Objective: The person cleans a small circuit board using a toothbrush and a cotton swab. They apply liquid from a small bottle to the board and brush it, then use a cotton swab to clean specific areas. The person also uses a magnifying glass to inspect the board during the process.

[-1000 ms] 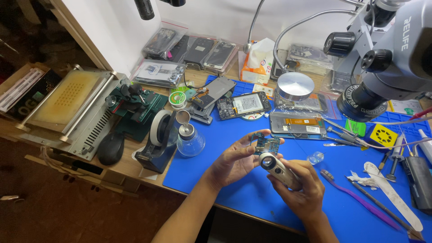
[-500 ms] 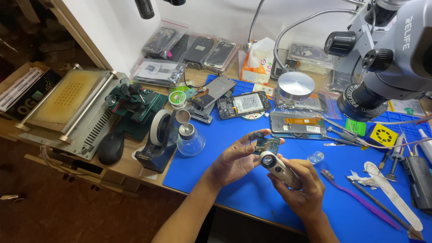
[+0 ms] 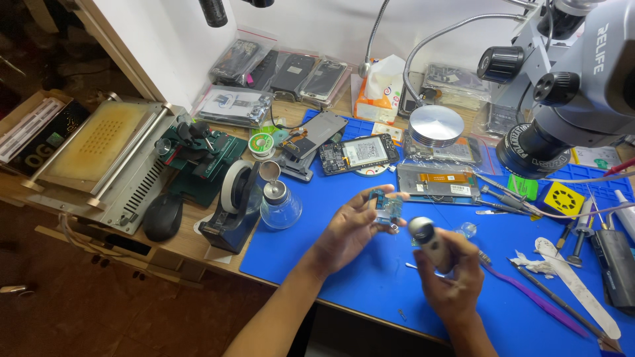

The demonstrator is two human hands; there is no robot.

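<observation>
Small blue circuit board [image 3: 385, 209]: sat pinched at the fingertips of the left hand [image 3: 349, 228], raised above the blue work mat [image 3: 331, 264] near the mat's middle, just left of the tool tip.

Silver cylindrical handheld tool [image 3: 430, 241]: lay wrapped in the closed fingers of the right hand [image 3: 450, 281], its rounded head pointing up and left toward the board, close beside it; contact between the two could not be told.

Left of the hands: a clear glass dispenser bottle [image 3: 279, 201] with a metal top, and a black tape dispenser [image 3: 233, 205] at the mat's left edge.

Far of the hands: an opened phone [image 3: 358, 153] with its battery exposed, a flat display panel [image 3: 438, 182] and a round metal disc [image 3: 434, 123].

Far right: a grey microscope [image 3: 569, 86] hung over the mat.

Right of the right hand: a purple pry tool [image 3: 529, 296] and white tweezers [image 3: 575, 284] lay on the mat.

Far left: a yellow-topped heating plate machine [image 3: 106, 155] stood on the wooden bench.
</observation>
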